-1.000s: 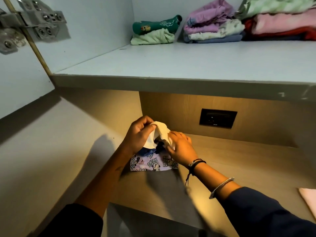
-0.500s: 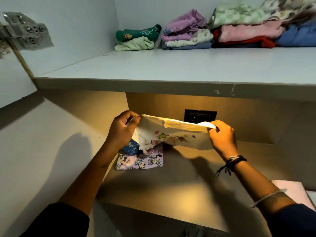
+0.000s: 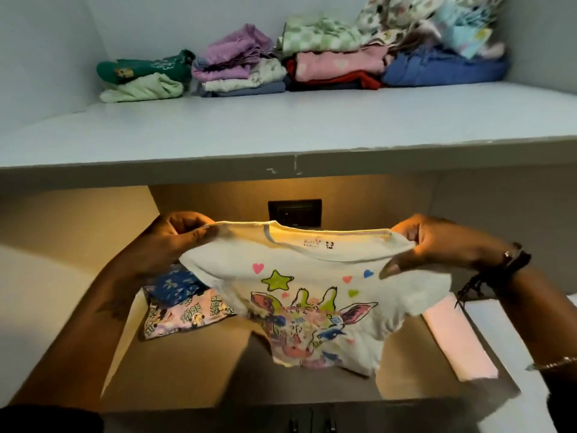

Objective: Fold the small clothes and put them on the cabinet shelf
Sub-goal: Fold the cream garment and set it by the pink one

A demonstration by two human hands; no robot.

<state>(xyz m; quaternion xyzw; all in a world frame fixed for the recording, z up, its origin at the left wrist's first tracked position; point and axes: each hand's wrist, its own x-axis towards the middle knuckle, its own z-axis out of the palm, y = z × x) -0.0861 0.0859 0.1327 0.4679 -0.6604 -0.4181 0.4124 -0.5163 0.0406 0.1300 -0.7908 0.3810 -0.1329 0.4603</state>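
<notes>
A small white T-shirt (image 3: 309, 295) with a colourful giraffe print, stars and hearts hangs spread out above the wooden lower surface (image 3: 199, 367). My left hand (image 3: 175, 242) pinches its left shoulder and my right hand (image 3: 437, 242) pinches its right shoulder, both at the same height. Behind the shirt's left edge lie a blue flowered garment (image 3: 175, 285) and a pink cartoon-print garment (image 3: 184, 314), partly hidden. On the pale cabinet shelf (image 3: 281, 126) above, folded clothes stand in stacks along the back: green (image 3: 143, 76), purple and white (image 3: 240, 64), pink and red (image 3: 337, 67), blue (image 3: 443, 70).
A black wall socket (image 3: 295, 212) sits on the back panel under the shelf. A pale pink cloth (image 3: 459, 345) lies at the right on the lower surface. The shelf's front edge (image 3: 281, 170) overhangs the lit recess. White side walls close in on both sides.
The bunched white garment has been lifted off the pile and pulled open between my hands, which moved apart. It now hangs flat with its print facing me. The view has shifted right.
</notes>
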